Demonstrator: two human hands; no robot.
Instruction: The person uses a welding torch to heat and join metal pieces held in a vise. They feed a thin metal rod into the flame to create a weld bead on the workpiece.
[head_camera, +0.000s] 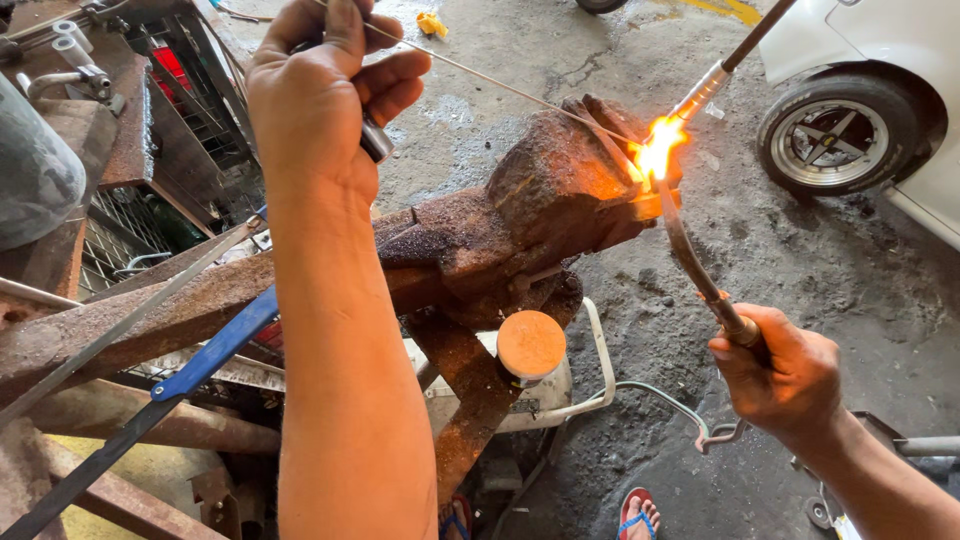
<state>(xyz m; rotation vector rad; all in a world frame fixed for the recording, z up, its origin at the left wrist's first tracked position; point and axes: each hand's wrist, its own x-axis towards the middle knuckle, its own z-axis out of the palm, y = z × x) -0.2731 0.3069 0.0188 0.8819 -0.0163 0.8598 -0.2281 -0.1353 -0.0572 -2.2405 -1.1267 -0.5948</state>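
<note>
1. Left hand (325, 85) is up at eleven o'clock, fingers curled and pinched on a thin filler rod (500, 85), with a small metal cylinder also tucked in the palm.
2. That rod runs off toward two o'clock, its far tip meeting the flame (658, 152).
3. Right hand (780, 375) sits at four o'clock, closed in a fist around the torch (700, 275); its curved neck sweeps up toward twelve o'clock from the fist.
4. The flame burns bright orange at the torch tip, right on a small glowing joint at the nose of the rusty vise (540, 200).
5. A slim metal tube (715, 75) comes down from one o'clock into that same hot spot.
6. The vise sits dead centre on a rusty steel beam (150, 320); a blue-handled hacksaw (200, 365) leans across at eight o'clock.
7. Below the vise, at six o'clock, a round orange cap (530, 345).
8. Car wheel (835, 130) at two o'clock, well apart on the concrete.
</note>
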